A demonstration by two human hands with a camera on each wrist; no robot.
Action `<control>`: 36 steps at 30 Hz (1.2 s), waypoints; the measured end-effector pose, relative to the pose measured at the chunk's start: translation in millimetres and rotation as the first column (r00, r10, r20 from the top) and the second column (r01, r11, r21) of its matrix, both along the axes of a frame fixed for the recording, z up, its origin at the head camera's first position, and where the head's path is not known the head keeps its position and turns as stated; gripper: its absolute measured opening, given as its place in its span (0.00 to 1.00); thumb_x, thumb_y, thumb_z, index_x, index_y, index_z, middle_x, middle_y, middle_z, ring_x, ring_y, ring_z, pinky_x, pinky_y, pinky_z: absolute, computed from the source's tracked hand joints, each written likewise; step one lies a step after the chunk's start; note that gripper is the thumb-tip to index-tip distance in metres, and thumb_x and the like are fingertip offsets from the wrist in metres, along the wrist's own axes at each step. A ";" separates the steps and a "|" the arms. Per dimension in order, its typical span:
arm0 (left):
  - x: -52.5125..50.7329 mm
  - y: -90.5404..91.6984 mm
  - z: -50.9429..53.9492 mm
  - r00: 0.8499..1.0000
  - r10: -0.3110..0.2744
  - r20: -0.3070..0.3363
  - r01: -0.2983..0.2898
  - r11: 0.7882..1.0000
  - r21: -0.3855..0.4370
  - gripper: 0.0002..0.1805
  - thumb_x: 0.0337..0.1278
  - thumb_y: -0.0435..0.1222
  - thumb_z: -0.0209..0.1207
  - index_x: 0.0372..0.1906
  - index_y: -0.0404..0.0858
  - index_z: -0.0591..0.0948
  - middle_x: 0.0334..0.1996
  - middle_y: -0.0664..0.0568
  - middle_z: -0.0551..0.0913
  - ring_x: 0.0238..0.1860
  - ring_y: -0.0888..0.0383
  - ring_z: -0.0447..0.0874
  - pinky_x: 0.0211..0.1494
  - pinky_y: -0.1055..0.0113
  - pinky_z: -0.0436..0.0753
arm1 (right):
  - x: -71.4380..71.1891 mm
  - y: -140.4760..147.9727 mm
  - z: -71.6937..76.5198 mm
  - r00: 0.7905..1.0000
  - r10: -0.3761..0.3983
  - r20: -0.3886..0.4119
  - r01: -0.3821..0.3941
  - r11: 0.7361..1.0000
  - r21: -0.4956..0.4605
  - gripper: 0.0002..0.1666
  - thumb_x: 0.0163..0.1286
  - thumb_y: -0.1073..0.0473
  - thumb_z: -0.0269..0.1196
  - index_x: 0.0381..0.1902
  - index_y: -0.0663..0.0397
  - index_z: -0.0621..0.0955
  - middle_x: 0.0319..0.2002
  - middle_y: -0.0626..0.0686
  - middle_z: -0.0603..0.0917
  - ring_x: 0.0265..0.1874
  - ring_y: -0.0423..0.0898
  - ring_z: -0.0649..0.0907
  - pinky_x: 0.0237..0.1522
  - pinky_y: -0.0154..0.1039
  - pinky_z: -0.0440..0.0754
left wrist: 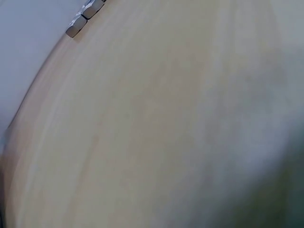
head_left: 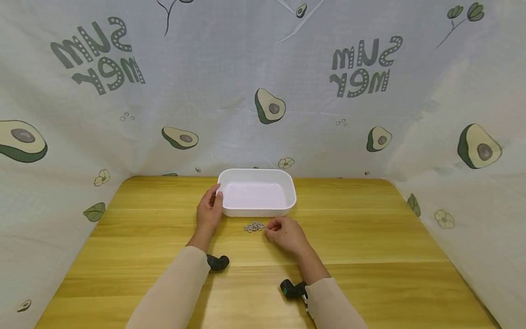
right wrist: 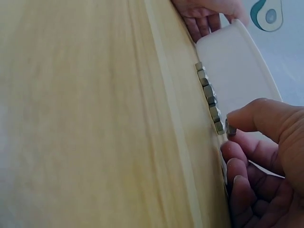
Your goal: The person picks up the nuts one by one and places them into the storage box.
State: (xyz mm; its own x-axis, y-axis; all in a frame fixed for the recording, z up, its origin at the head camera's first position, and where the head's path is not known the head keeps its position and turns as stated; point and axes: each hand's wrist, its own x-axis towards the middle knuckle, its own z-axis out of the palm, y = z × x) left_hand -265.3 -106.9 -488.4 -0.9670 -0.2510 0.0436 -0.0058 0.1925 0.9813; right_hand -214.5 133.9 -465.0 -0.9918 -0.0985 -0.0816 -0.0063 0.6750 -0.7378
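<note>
A white rectangular tray [head_left: 255, 213] stands on the wooden table. At its left end my left hand [head_left: 209, 214] grips the wall, thumb near the front corner. Just in front of the tray lies a small cluster of metal hex nuts [head_left: 255, 227]; some of these nuts [right wrist: 209, 92] show edge-on in the right wrist view. My right hand [head_left: 286, 233] is at the right end of the cluster. Between its thumb and index finger it pinches one hex nut [right wrist: 231, 128], low over the tabletop. The left wrist view catches only two or so nuts [left wrist: 78, 24] and no hand.
The wooden table [head_left: 370, 228] reaches back to a hanging white cloth [head_left: 230, 59] printed with avocados. Black wrist devices sit below the left forearm [head_left: 218, 262] and beside the right wrist [head_left: 291, 289].
</note>
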 end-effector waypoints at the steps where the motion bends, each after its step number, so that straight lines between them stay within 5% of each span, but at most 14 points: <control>1: -0.3 0.4 -0.2 1.000 0.000 -0.001 0.000 1.000 0.002 0.22 0.78 0.47 0.50 0.70 0.52 0.75 0.62 0.47 0.79 0.56 0.50 0.77 0.61 0.56 0.79 | 0.1 0.4 0.3 1.000 0.001 -0.001 -0.001 1.000 -0.006 0.06 0.63 0.56 0.71 0.33 0.52 0.85 0.29 0.47 0.83 0.28 0.42 0.77 0.34 0.35 0.76; 18: -3.2 2.2 -3.2 1.000 0.005 -0.003 -0.005 1.000 0.005 0.21 0.78 0.48 0.50 0.70 0.53 0.75 0.63 0.49 0.79 0.57 0.50 0.76 0.64 0.55 0.79 | 0.4 5.5 5.4 0.998 -0.009 -0.063 0.009 1.000 -0.003 0.06 0.64 0.56 0.72 0.34 0.50 0.85 0.30 0.47 0.84 0.30 0.42 0.79 0.35 0.34 0.78; 28: -3.6 1.5 -4.9 1.000 0.012 0.009 -0.012 1.000 0.009 0.22 0.78 0.47 0.50 0.71 0.53 0.75 0.61 0.48 0.79 0.56 0.50 0.75 0.62 0.56 0.79 | -3.1 3.8 24.5 0.994 -0.018 -0.112 0.024 0.998 0.053 0.05 0.64 0.55 0.71 0.35 0.49 0.85 0.28 0.46 0.83 0.30 0.43 0.79 0.37 0.35 0.79; 36: -2.7 0.7 -4.1 1.000 0.017 -0.008 -0.017 1.000 -0.001 0.22 0.78 0.47 0.51 0.70 0.52 0.76 0.59 0.47 0.80 0.55 0.50 0.77 0.61 0.56 0.79 | -12.9 2.4 35.9 0.985 0.012 -0.171 0.002 0.997 0.081 0.07 0.65 0.54 0.71 0.36 0.50 0.85 0.26 0.47 0.83 0.27 0.43 0.78 0.28 0.33 0.77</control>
State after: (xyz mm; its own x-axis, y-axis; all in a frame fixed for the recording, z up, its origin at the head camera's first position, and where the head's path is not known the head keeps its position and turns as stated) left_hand -268.0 -106.2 -492.5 -0.9621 -0.2678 0.0512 -0.0015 0.1932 0.9812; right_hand -227.4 136.4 -429.1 -0.9914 -0.1031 0.0811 -0.1309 0.7316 -0.6690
